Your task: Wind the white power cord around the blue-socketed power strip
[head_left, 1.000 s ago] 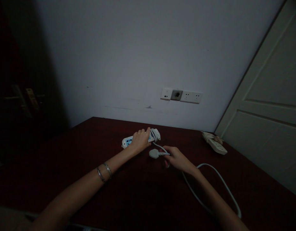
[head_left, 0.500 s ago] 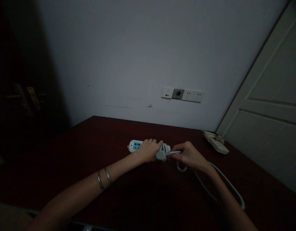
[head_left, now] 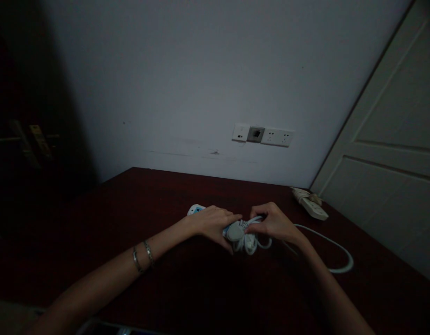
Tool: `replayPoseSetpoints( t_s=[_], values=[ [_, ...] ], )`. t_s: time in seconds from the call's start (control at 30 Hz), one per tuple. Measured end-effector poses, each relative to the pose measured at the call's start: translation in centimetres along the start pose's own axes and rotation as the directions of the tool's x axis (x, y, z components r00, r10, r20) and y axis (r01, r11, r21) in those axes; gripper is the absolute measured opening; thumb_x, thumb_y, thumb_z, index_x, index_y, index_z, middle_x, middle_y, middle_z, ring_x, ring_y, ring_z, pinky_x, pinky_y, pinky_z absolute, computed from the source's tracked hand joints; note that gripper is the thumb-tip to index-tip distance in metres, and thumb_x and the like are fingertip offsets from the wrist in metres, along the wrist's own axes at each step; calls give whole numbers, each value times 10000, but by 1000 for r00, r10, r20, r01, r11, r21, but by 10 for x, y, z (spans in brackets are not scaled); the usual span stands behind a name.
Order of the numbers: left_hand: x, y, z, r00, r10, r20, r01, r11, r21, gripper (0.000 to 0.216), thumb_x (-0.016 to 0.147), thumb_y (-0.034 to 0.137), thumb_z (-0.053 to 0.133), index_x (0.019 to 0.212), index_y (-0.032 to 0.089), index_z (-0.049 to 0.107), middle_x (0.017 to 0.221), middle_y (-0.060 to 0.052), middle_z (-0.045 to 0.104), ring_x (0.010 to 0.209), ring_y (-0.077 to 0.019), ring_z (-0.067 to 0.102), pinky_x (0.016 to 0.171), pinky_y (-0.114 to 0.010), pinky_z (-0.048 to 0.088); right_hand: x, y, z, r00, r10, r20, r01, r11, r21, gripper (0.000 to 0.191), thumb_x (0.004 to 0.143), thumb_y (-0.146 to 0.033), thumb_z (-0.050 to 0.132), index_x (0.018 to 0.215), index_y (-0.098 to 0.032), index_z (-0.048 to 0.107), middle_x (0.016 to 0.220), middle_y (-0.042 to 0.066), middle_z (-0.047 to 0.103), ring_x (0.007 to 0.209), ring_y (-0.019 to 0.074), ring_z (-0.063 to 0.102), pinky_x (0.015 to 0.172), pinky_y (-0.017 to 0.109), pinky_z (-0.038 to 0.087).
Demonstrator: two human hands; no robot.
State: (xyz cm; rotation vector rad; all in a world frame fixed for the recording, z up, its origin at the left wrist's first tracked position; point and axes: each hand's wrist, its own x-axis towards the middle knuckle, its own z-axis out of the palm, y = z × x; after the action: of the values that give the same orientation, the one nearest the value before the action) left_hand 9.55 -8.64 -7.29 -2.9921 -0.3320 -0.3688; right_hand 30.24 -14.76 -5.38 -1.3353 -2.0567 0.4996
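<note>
Head view shows the left hand (head_left: 215,223) with its grip clenched over the power strip (head_left: 197,210) on the dark desk (head_left: 166,195), while the right hand (head_left: 276,223) pinches the white cord (head_left: 326,242) beside the plug (head_left: 235,231) between both hands.

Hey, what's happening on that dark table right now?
A person is handling a white power strip on a dark red table. The left hand lies over the strip's body, gripping it. The right hand pinches the cord next to the grey plug, with several turns of cord bunched around the strip's end. A loose loop of cord trails off to the right. A second power strip lies untouched at the table's far right corner, below the wall sockets.
</note>
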Motion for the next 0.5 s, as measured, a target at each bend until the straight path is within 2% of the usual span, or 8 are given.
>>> replayPoseSetpoints(
  t_s=[0.07, 0.17, 0.27, 0.37, 0.43, 0.5],
  values=[
    [0, -1, -2, 1000, -16, -3, 16, 1000, -26, 915, 635, 730, 528, 1298, 117, 380, 1063, -120, 630, 913, -254, 611, 688, -314, 455, 0, -1, 0, 999, 24, -32, -24, 999, 25, 266, 587, -344, 738, 542, -140, 574, 487, -44, 465, 480, 72, 379, 451, 197, 293],
    [2, -1, -4, 999, -49, 18, 50, 998, -26, 861, 653, 766, 455, 1233, 130, 443, 1016, -109, 641, 871, -248, 620, 660, -306, 452, 0, -3, 1, 997, 55, -49, -53, 997, 54, 269, 578, -338, 739, 543, -141, 559, 493, -50, 444, 488, 72, 361, 457, 198, 289],
    [2, -2, -5, 998, -63, 28, 62, 998, 15, 778, 645, 770, 455, 1112, 150, 517, 923, -88, 650, 805, -241, 621, 624, -301, 441, 0, -6, 1, 995, 93, 39, -97, 989, 111, 267, 591, -355, 733, 629, -141, 578, 526, -53, 436, 509, 76, 362, 471, 201, 287],
    [1, -6, -4, 997, -70, 16, 69, 995, 70, 729, 624, 741, 507, 1056, 154, 532, 892, -84, 645, 785, -238, 615, 621, -303, 437, -1, -9, -3, 990, 66, 121, -88, 978, 191, 284, 626, -383, 712, 703, -142, 582, 562, -50, 432, 533, 81, 372, 494, 206, 291],
    [0, -10, -3, 997, -78, 13, 76, 992, 102, 714, 619, 719, 527, 1056, 154, 529, 895, -87, 643, 786, -236, 612, 632, -305, 439, -2, -8, -8, 998, 29, 64, -44, 967, 252, 293, 630, -386, 710, 702, -151, 550, 596, -43, 445, 558, 86, 391, 510, 209, 299],
    [-1, -14, -4, 996, -86, 18, 83, 989, 122, 687, 626, 698, 530, 1042, 151, 534, 895, -91, 642, 792, -238, 611, 650, -310, 443, -2, -3, -14, 997, 19, -78, 6, 952, 306, 311, 627, -386, 711, 683, -167, 498, 613, -44, 442, 571, 90, 399, 520, 211, 305]
  ],
)
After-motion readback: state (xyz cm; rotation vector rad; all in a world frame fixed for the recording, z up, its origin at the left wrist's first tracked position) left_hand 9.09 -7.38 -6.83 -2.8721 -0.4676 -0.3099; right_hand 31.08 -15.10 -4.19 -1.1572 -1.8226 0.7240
